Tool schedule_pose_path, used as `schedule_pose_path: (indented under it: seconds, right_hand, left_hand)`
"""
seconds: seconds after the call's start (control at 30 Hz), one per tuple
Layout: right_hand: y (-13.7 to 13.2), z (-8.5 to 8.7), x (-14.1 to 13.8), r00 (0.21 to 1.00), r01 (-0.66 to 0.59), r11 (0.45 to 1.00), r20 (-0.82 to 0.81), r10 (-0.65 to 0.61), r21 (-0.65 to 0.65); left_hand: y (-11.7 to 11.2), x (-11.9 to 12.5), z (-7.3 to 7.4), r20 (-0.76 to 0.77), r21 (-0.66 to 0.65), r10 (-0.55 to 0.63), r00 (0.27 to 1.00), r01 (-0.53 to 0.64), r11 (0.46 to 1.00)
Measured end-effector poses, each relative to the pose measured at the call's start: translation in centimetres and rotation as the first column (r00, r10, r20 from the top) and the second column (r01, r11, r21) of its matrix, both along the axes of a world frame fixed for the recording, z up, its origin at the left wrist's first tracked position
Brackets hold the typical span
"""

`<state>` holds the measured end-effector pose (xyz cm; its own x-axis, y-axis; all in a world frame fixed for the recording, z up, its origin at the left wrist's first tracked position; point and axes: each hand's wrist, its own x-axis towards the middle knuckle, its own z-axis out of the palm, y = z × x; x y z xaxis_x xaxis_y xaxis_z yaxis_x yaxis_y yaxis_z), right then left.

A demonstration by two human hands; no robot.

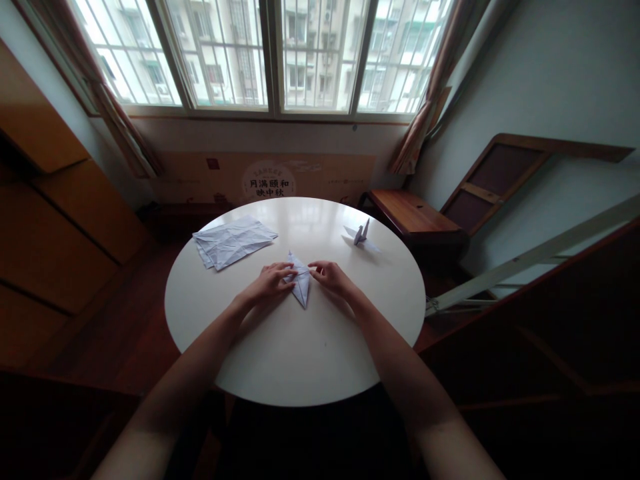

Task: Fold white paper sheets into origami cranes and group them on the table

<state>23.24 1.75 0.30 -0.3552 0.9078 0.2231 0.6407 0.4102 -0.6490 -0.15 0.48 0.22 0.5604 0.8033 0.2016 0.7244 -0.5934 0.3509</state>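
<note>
Both bare forearms reach forward from the bottom edge and meet near the middle of a round white worktop (300, 360). Between them a folded paper (301, 288) lies flat on the worktop. It is a narrow kite shape, with one point toward me and one toward the window. My left hand (267, 283) rests palm down, fingers spread loosely, their tips pressing the paper's left edge. My right hand (331, 275) is loosely curled with its fingertips on the right edge; I cannot tell whether they pinch a flap or only press it.

I judge the paper very light and thin, limp where it is single and stiffer along its layered creases. It would likely slide on the glossy worktop, so one hand should pin it while the other works. It is best held gently at the folded edges or the points, since it tears and picks up stray creases easily.

The paper looks pale bluish white with sharp folds. To the left lie creased sheets (233, 241). To the right, well apart, stands a paper crane (361, 235).
</note>
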Motion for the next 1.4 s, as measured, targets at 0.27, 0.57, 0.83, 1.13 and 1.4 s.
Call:
schedule_pose_path:
  seconds: [0.27, 0.57, 0.83, 1.13, 1.4]
  right_hand:
    - [-0.23, 0.38, -0.01, 0.992, -0.064, 0.998, 0.105, 0.064, 0.000]
    - [-0.25, 0.43, -0.13, 0.990, -0.101, 0.995, 0.100, 0.102, -0.016]
    - [-0.19, 0.14, -0.07, 0.991, -0.096, 0.995, 0.097, 0.097, -0.018]
    - [-0.43, 0.48, -0.22, 0.991, -0.095, 0.995, 0.094, 0.096, -0.024]
    - [-0.51, 0.45, -0.18, 0.993, -0.096, 0.995, 0.071, 0.098, -0.028]
  left_hand:
    - [-0.05, -0.47, -0.31, -0.033, 0.099, 0.141, 0.989, -0.137, 0.986]
    - [0.07, -0.45, 0.22, 0.005, 0.006, 0.118, 0.993, -0.118, 0.993]
    - [-0.18, -0.36, 0.51, 0.004, 0.013, 0.096, 0.995, -0.096, 0.995]
    - [-0.04, -0.56, 0.36, -0.012, -0.004, 0.092, 0.996, -0.092, 0.996]
    - [0.17, -0.68, -0.04, 0.006, 0.000, 0.087, 0.996, -0.087, 0.996]
